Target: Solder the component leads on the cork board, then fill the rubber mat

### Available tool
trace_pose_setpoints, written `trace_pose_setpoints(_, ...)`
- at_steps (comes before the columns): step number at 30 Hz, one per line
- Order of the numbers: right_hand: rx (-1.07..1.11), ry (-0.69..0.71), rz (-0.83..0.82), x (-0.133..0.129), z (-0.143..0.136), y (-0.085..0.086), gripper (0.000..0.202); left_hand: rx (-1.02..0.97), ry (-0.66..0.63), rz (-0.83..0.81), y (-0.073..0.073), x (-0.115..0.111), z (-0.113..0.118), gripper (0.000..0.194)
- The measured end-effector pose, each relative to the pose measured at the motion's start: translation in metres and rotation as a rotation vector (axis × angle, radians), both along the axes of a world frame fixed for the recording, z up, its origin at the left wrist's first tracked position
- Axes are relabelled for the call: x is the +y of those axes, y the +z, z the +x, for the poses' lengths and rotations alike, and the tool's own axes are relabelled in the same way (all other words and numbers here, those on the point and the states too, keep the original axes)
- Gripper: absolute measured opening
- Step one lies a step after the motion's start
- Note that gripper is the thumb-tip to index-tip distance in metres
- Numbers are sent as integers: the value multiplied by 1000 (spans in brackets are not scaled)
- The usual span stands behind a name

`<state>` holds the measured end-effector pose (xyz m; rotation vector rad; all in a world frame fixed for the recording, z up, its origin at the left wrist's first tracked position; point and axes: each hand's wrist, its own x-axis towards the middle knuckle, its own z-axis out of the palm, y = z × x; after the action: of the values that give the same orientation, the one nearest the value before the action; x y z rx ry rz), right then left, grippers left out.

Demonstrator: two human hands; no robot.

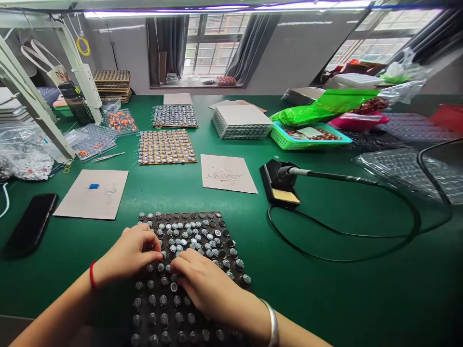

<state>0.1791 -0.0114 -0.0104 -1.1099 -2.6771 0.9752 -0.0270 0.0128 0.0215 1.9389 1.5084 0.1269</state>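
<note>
A dark board (144,270) studded with rows of small round metal-topped parts (164,301) lies in front of me on the green table. Several loose round parts (195,231) are heaped on its far half. Over the board's left side, my left hand (139,248) has thumb and fingers bent together at one of the parts. Just right of it, my right hand (202,279) reaches down with curled fingertips at another part in the middle rows. Whatever lies between either hand's fingertips is too small or hidden to make out.
A soldering iron (300,172) rests in its stand on the right, its cable looping over the table. Beyond the board lie cardboard sheets (229,168), filled boards (168,147) and a stack of trays (240,123). A phone (32,221) lies left; a green basket (307,142) stands far right.
</note>
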Motion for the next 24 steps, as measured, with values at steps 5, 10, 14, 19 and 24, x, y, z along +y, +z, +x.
trace_pose_setpoints(5, -73, 118, 44, 4, -2, 4, 24, -61, 51, 26, 3, -5, -17, 8)
trace_pose_setpoints(10, -77, 229, 75, 9, -6, 6, 32, -69, 57, 48, 1, -9, -25, 8)
trace_pose_setpoints(14, -13, 233, 47, 14, -5, 8, 27, -8, 43, 71, 1, 0, -24, 7)
trace_pose_setpoints(19, 134, 14, -21, 50, 2, 10, 21, 149, -7, 105, 1, 37, -6, 7)
trace_pose_setpoints(24, 223, -235, -81, 106, -4, -2, 13, 314, -97, 117, -1, 78, 15, 12)
